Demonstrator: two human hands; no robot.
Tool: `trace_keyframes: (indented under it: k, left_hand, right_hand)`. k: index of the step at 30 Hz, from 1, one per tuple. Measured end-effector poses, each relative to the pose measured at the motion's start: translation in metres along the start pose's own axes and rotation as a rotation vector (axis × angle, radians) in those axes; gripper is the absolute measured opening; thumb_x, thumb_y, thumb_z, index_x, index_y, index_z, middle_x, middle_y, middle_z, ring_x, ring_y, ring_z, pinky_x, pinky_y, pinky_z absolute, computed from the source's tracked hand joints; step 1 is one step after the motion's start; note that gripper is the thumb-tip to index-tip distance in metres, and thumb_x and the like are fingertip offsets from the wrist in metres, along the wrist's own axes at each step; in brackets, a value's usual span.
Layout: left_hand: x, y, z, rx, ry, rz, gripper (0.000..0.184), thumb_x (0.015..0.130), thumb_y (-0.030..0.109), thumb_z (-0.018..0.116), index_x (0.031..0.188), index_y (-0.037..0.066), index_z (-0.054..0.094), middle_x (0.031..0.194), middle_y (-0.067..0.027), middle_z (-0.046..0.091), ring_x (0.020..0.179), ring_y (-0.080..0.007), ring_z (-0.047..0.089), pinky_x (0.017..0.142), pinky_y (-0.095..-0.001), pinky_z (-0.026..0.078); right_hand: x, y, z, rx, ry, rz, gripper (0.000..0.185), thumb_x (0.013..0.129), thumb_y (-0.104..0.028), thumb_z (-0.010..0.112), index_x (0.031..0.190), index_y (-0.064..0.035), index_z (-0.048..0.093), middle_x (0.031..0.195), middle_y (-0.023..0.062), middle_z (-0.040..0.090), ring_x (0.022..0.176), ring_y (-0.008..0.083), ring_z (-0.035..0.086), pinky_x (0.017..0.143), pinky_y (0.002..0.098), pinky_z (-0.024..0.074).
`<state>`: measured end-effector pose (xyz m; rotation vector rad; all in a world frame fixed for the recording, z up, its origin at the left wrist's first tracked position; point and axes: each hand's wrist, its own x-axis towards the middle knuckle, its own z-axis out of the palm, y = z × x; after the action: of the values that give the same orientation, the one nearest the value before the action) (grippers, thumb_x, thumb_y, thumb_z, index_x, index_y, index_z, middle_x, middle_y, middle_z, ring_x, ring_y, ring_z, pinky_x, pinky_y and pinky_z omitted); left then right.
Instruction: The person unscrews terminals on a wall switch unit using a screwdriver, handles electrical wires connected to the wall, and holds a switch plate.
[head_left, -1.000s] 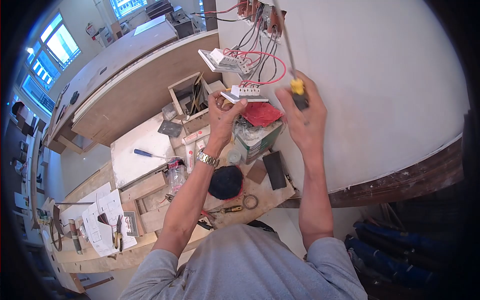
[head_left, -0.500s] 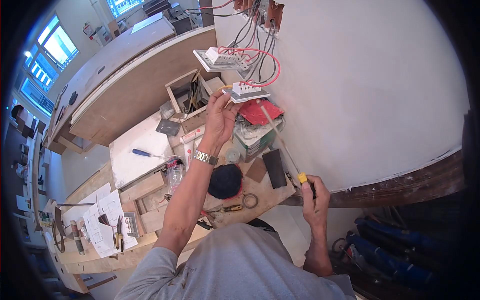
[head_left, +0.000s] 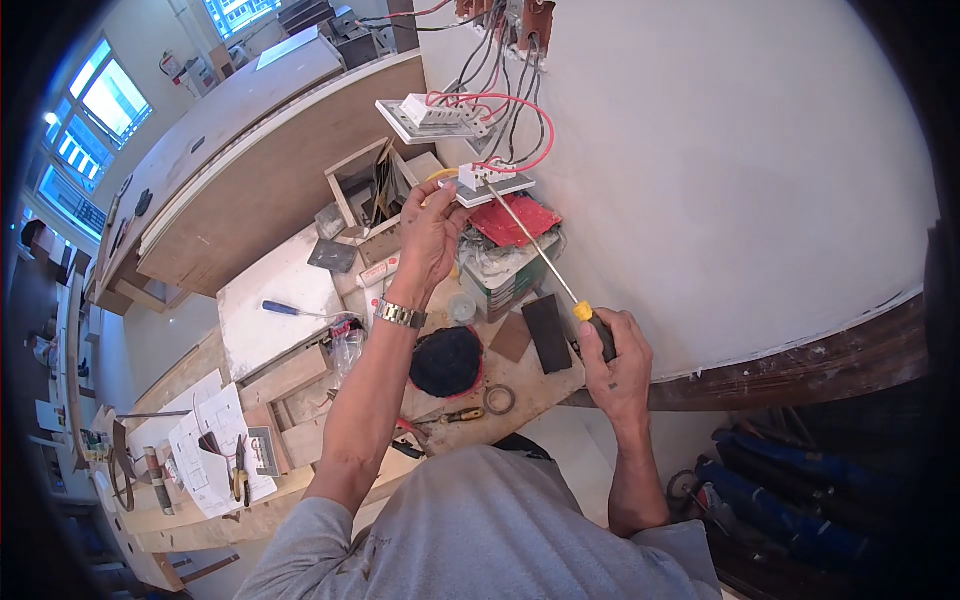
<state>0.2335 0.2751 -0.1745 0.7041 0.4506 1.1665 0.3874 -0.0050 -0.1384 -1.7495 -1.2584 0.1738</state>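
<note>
My left hand (head_left: pixel 430 235) grips the left edge of a white switch plate (head_left: pixel 505 190), whose terminal block faces up with red and black wires attached. My right hand (head_left: pixel 617 368) is closed round the black and yellow handle of a long screwdriver (head_left: pixel 540 250). The screwdriver's tip is at the terminal block; whether it sits in a screw is too small to tell. A second wired switch plate (head_left: pixel 435 120) hangs just above and to the left. Black and red wires (head_left: pixel 510 75) run from both plates up to an opening in the wall.
Below the plates stands a tub with a red cloth (head_left: pixel 518 222) on top. The workbench holds a black cap (head_left: pixel 447 362), a roll of tape (head_left: pixel 499 399), a blue screwdriver (head_left: pixel 282 308) and pliers (head_left: pixel 240 472). A pale wall (head_left: pixel 740 180) rises on the right.
My right hand first lowered with the screwdriver, turning its tip from upward to the plate, then moved slightly up and left. The tip now meets the terminal block. My left hand still holds the plate.
</note>
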Motion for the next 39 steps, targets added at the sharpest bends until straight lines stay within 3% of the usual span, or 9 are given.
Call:
trace_keyframes:
  k: [8,11,17,20,24,27,32,35,39]
  left_hand:
    - [-0.003,-0.002,0.000,0.014,0.018,0.022,0.028,0.105,0.006,0.065,0.127,-0.002,0.050,0.124,-0.0182,0.068,0.110,-0.0249,0.072,0.096,-0.0378,0.064]
    - [-0.004,-0.001,0.002,0.045,0.027,0.032,0.030,0.105,0.006,0.066,0.128,-0.003,0.049,0.124,-0.0188,0.068,0.110,-0.0250,0.072,0.096,-0.0369,0.063]
    - [0.003,0.003,-0.001,0.193,0.005,0.075,0.035,0.105,0.007,0.065,0.131,-0.005,0.047,0.124,-0.0230,0.068,0.108,-0.0259,0.074,0.094,-0.0365,0.063]
    - [0.009,0.005,-0.005,0.286,-0.013,0.080,0.038,0.105,0.008,0.066,0.133,-0.006,0.045,0.122,-0.0238,0.069,0.105,-0.0265,0.075,0.091,-0.0363,0.064]
    - [0.011,0.010,-0.006,0.376,-0.034,0.064,0.043,0.103,0.008,0.067,0.137,-0.008,0.043,0.119,-0.0244,0.070,0.097,-0.0264,0.077,0.084,-0.0345,0.064]
    - [0.009,0.016,-0.004,0.400,-0.038,0.061,0.037,0.103,0.007,0.066,0.133,-0.006,0.047,0.110,-0.0175,0.071,0.093,-0.0194,0.074,0.079,-0.0304,0.063]
    - [0.010,0.021,-0.005,0.414,-0.028,0.070,0.039,0.103,0.007,0.067,0.133,-0.006,0.047,0.106,-0.0165,0.071,0.087,-0.0190,0.074,0.073,-0.0291,0.062]
    - [0.012,0.018,-0.008,0.407,-0.027,0.078,0.039,0.102,0.007,0.067,0.133,-0.006,0.046,0.104,-0.0161,0.070,0.084,-0.0189,0.074,0.070,-0.0286,0.061]
    - [0.010,0.019,-0.005,0.390,-0.025,0.066,0.039,0.103,0.007,0.067,0.133,-0.006,0.046,0.103,-0.0163,0.070,0.084,-0.0192,0.074,0.070,-0.0283,0.060]
  right_hand:
    - [0.006,0.003,-0.001,-0.005,-0.012,-0.017,0.021,0.100,-0.013,0.071,0.112,0.0044,0.068,0.092,0.0162,0.065,0.080,0.0271,0.064,0.075,0.0373,0.0524]
    - [0.008,0.000,-0.006,-0.002,-0.026,-0.005,0.025,0.099,-0.013,0.073,0.118,0.0018,0.069,0.091,0.0168,0.063,0.079,0.0309,0.065,0.074,0.0407,0.0526]
    - [0.024,0.006,-0.022,0.163,-0.017,-0.051,0.034,0.096,-0.012,0.078,0.126,0.0017,0.073,0.091,0.0083,0.062,0.085,0.0193,0.064,0.076,0.0336,0.0533]
    - [0.037,-0.009,-0.031,0.503,0.062,0.231,0.029,0.102,-0.010,0.070,0.129,0.0014,0.072,0.090,0.0038,0.062,0.076,0.0112,0.060,0.068,0.0283,0.0508]
    - [0.052,-0.032,-0.045,0.485,0.109,0.308,0.026,0.105,-0.008,0.064,0.129,0.0007,0.071,0.087,0.0052,0.063,0.072,0.0093,0.059,0.065,0.0277,0.0492]
    - [0.058,-0.038,-0.050,0.227,0.017,0.242,0.023,0.104,-0.006,0.063,0.126,0.0001,0.070,0.087,0.0063,0.063,0.072,0.0093,0.059,0.064,0.0276,0.0485]
    - [0.066,-0.036,-0.053,0.128,0.065,-0.212,0.019,0.095,0.000,0.071,0.114,-0.0019,0.069,0.096,0.0076,0.064,0.085,0.0158,0.062,0.077,0.0306,0.0503]
    - [0.067,-0.037,-0.054,0.170,0.061,-0.289,0.019,0.093,-0.001,0.074,0.111,-0.0020,0.068,0.100,0.0082,0.065,0.090,0.0181,0.062,0.082,0.0316,0.0504]
    - [0.067,-0.043,-0.050,0.078,0.136,-0.236,0.022,0.094,-0.003,0.076,0.114,-0.0020,0.069,0.100,0.0100,0.066,0.088,0.0185,0.063,0.080,0.0321,0.0516]
